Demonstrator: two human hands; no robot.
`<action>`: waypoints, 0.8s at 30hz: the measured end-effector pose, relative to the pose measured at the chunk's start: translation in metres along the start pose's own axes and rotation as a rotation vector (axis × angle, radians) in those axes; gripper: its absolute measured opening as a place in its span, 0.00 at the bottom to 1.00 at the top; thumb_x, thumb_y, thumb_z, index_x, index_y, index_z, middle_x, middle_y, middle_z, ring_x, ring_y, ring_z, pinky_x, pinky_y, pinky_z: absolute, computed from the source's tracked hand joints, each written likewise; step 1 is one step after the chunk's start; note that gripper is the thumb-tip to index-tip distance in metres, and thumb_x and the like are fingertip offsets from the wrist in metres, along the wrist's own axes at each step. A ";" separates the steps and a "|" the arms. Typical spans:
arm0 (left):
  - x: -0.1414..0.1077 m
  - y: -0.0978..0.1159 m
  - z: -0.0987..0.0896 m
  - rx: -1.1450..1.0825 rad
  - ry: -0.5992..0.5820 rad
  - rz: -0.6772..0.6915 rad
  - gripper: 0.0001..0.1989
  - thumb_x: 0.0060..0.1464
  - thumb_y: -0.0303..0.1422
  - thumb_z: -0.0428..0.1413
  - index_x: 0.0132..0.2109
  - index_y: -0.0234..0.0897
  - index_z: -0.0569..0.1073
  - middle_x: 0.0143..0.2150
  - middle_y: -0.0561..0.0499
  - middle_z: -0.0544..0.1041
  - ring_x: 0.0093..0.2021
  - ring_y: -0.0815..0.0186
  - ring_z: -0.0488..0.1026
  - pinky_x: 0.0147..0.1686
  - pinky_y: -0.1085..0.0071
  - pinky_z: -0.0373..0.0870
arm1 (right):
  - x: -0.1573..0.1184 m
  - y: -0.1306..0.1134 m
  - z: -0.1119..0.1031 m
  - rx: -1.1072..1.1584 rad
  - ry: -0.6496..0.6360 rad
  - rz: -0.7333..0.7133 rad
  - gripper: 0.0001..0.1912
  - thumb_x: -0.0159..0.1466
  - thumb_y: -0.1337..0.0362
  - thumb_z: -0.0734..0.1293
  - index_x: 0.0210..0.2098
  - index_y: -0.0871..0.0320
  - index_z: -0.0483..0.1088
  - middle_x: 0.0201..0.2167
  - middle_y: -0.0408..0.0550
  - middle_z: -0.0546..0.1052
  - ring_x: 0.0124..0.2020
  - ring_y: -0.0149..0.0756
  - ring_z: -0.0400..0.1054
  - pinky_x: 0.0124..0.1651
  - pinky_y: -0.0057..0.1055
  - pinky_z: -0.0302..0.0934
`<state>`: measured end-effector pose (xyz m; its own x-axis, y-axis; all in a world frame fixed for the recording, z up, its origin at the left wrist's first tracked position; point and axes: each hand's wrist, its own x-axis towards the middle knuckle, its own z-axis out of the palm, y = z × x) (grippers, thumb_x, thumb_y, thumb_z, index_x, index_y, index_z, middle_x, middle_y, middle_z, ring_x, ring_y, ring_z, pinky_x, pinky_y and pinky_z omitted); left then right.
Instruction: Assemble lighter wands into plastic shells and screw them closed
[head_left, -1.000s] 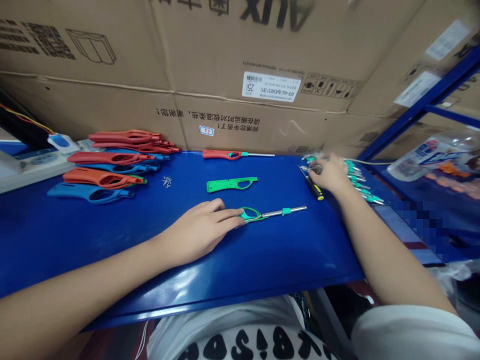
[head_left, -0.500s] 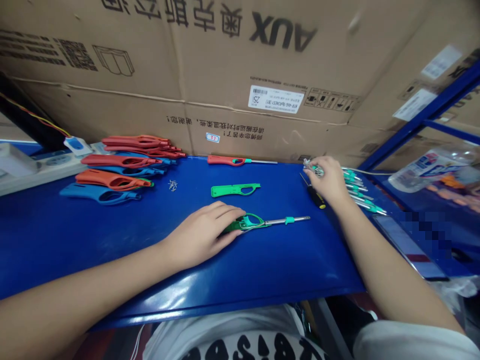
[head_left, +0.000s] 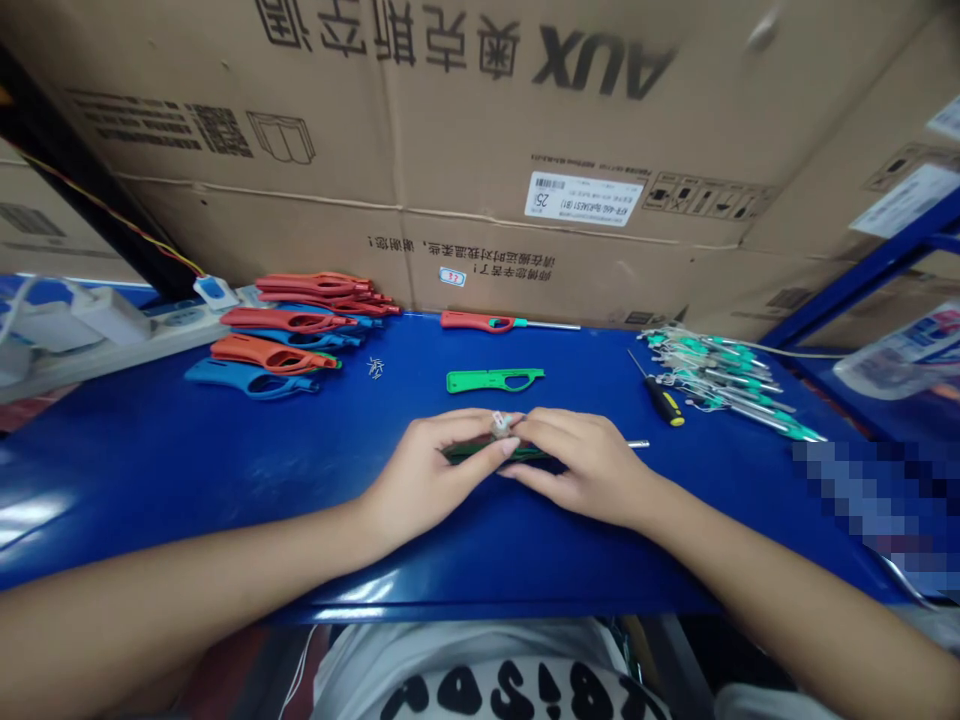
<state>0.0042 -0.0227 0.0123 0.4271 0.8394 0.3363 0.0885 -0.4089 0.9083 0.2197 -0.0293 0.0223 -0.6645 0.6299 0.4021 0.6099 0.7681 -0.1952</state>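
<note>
Right hand [head_left: 581, 462] has joined left hand [head_left: 427, 470] (on lighter [head_left: 480, 452]).

Even, fairly bright overhead light puts soft white glare on the glossy blue table [head_left: 150, 480], edges bow with wide-angle distortion, and a pixelated patch [head_left: 877, 490] blurs the right.

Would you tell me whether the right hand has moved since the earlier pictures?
Yes. The right hand left the pile of green-tipped rods and came left to the green lighter half, meeting the left hand.
</note>
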 end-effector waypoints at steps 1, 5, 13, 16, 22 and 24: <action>0.001 -0.002 0.000 -0.039 0.011 -0.042 0.10 0.61 0.35 0.60 0.47 0.38 0.81 0.49 0.48 0.82 0.50 0.60 0.79 0.55 0.63 0.75 | 0.000 0.002 -0.002 -0.023 -0.079 0.009 0.16 0.69 0.55 0.65 0.51 0.57 0.68 0.47 0.53 0.78 0.43 0.41 0.74 0.38 0.34 0.67; 0.005 -0.006 -0.001 -0.134 -0.006 -0.174 0.12 0.61 0.39 0.59 0.42 0.35 0.80 0.41 0.47 0.83 0.43 0.60 0.80 0.47 0.64 0.77 | 0.001 0.003 -0.005 -0.102 -0.291 0.034 0.17 0.69 0.58 0.65 0.55 0.56 0.64 0.48 0.52 0.75 0.40 0.39 0.73 0.32 0.32 0.63; 0.008 -0.008 -0.006 -0.123 -0.001 -0.192 0.12 0.57 0.40 0.62 0.41 0.35 0.79 0.38 0.48 0.82 0.37 0.63 0.78 0.41 0.67 0.77 | -0.003 0.006 0.008 -0.091 -0.252 0.004 0.10 0.73 0.62 0.58 0.43 0.56 0.71 0.42 0.49 0.74 0.31 0.31 0.67 0.28 0.28 0.54; 0.010 -0.009 -0.009 -0.107 -0.017 -0.163 0.13 0.57 0.40 0.61 0.41 0.34 0.79 0.37 0.49 0.81 0.35 0.66 0.77 0.37 0.70 0.75 | -0.002 0.007 0.008 0.082 -0.219 0.081 0.07 0.71 0.64 0.62 0.42 0.56 0.71 0.41 0.48 0.75 0.33 0.32 0.68 0.32 0.28 0.57; 0.010 -0.009 -0.013 0.017 -0.100 -0.199 0.20 0.66 0.46 0.50 0.42 0.33 0.77 0.22 0.57 0.66 0.22 0.71 0.63 0.25 0.75 0.63 | 0.002 0.018 0.010 0.443 -0.095 0.222 0.03 0.67 0.65 0.66 0.37 0.57 0.71 0.31 0.43 0.75 0.25 0.27 0.63 0.30 0.26 0.59; 0.010 -0.010 -0.013 0.046 -0.115 -0.186 0.21 0.67 0.46 0.48 0.38 0.34 0.75 0.21 0.58 0.62 0.22 0.71 0.60 0.25 0.74 0.59 | 0.003 0.024 0.011 0.532 -0.106 0.235 0.05 0.68 0.63 0.67 0.37 0.58 0.72 0.29 0.42 0.74 0.23 0.26 0.61 0.28 0.25 0.57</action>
<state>-0.0038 -0.0056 0.0099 0.4995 0.8563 0.1310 0.2149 -0.2690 0.9389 0.2281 -0.0078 0.0090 -0.5941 0.7771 0.2078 0.4638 0.5419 -0.7008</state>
